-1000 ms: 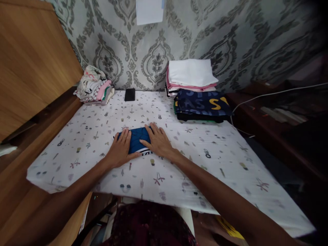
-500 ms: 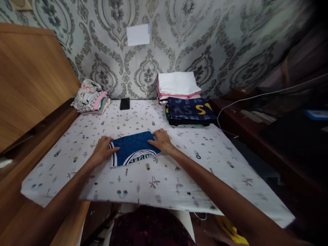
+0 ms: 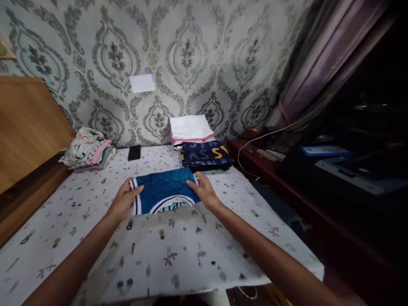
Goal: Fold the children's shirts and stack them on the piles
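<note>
A folded blue shirt (image 3: 164, 187) with a black web-like line pattern and black-and-white striped trim is held between my two hands, above the printed white cloth (image 3: 191, 238) on the table. Part of some lettering shows inside its curved neckline. My left hand (image 3: 124, 197) grips the striped left end, thumb on top and fingers behind. On the other end, my right hand (image 3: 205, 189) pinches the corner the same way. Just beyond the right hand lies a stack of dark folded clothes (image 3: 205, 153), its top piece navy with grey and yellow letters.
Behind the dark stack is a pile of white and pink folded clothes (image 3: 191, 127). A black phone (image 3: 134, 152) lies near the wall, beside a heap of patterned clothes (image 3: 89, 148). A wooden panel (image 3: 30, 127) borders the left; a white cable (image 3: 270, 138) runs at the right.
My hands have lifted the folded shirt off the cloth and tilted it up, both still gripping its ends. The camera view has turned up and to the right.
</note>
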`<state>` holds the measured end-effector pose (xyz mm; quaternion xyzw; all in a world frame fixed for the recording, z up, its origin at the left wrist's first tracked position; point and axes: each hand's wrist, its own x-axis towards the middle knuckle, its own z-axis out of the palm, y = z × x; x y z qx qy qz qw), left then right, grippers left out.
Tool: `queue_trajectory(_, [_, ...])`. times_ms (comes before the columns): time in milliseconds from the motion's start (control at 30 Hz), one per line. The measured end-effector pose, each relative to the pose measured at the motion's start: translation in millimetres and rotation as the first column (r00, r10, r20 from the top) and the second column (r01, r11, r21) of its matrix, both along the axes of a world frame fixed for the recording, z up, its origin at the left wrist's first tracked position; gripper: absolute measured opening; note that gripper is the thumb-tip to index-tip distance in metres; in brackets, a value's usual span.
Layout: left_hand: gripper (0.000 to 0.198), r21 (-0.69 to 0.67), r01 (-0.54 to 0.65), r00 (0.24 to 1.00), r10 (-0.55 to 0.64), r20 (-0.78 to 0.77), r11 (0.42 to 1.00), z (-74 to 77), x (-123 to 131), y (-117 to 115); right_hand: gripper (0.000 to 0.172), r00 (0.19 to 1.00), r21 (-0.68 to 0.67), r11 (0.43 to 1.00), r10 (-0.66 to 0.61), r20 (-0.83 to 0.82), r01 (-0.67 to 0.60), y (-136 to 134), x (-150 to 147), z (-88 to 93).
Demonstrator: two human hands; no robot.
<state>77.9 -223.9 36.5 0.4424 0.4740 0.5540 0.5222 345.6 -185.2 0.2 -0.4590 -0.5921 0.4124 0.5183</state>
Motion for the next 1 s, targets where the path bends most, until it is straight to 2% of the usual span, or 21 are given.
queue_trajectory(100, [0.054, 0.042, 0.059, 0.995, -0.063, 0.078, 0.997, 8.1, 50, 52, 0.035, 0.985, 0.073, 0.983, -0.171, 0.026, 0.169, 28, 52, 17.1])
queue_trajectory(233, [0.044, 0.100, 0.118, 0.988, -0.126, 0.086, 0.988, 20.8, 116, 128, 0.036, 0.906, 0.193, 0.912, -0.392, 0.157, 0.361, 82, 116, 41.0])
queue_trajectory(300, [0.036, 0.125, 0.107, 0.994, -0.111, 0.022, 0.986, 26.3, 144, 164, 0.033, 0.842, 0.230, 0.874, -0.479, 0.250, 0.429, 111, 141, 49.4])
queue_trajectory(400, [0.025, 0.149, 0.060, 0.988, -0.037, -0.152, 0.987, 27.7, 175, 211, 0.023, 0.737, 0.243, 0.831, -0.556, 0.384, 0.500, 146, 164, 53.0])
queue_trajectory(467, [0.024, 0.156, 0.036, 0.968, 0.004, -0.249, 0.987, 22.7, 187, 234, 0.017, 0.677, 0.227, 0.810, -0.579, 0.454, 0.541, 159, 172, 50.1])
queue_trajectory(533, [0.028, 0.159, 0.024, 0.945, 0.030, -0.325, 0.987, 14.7, 192, 248, 0.025, 0.590, 0.230, 0.787, -0.590, 0.552, 0.572, 165, 173, 45.9])
queue_trajectory(600, [0.030, 0.177, 0.028, 0.914, 0.046, -0.403, 0.984, 6.8, 192, 251, 0.041, 0.473, 0.303, 0.784, -0.583, 0.661, 0.542, 164, 168, 43.2])
queue_trajectory(667, [0.027, 0.209, 0.062, 0.879, 0.046, -0.475, 0.976, 1.5, 189, 244, 0.047, 0.402, 0.426, 0.805, -0.580, 0.708, 0.412, 161, 155, 41.5])
queue_trajectory(733, [0.027, 0.242, 0.100, 0.844, 0.047, -0.535, 0.965, -1.2, 183, 228, 0.046, 0.398, 0.515, 0.820, -0.572, 0.718, 0.248, 159, 138, 36.6])
queue_trajectory(800, [0.029, 0.267, 0.125, 0.816, 0.054, -0.576, 0.956, -4.0, 171, 207, 0.047, 0.413, 0.503, 0.856, -0.504, 0.758, 0.122, 159, 118, 24.6])
queue_trajectory(900, [0.030, 0.284, 0.149, 0.768, 0.070, -0.637, 0.947, -12.6, 137, 176, 0.047, 0.409, 0.380, 0.925, -0.354, 0.841, 0.019, 161, 95, -2.6])
queue_trajectory(1000, [0.030, 0.262, 0.143, 0.653, 0.108, -0.749, 0.954, -22.7, 77, 156, 0.051, 0.360, 0.362, 0.932, -0.334, 0.871, -0.009, 163, 87, -20.4])
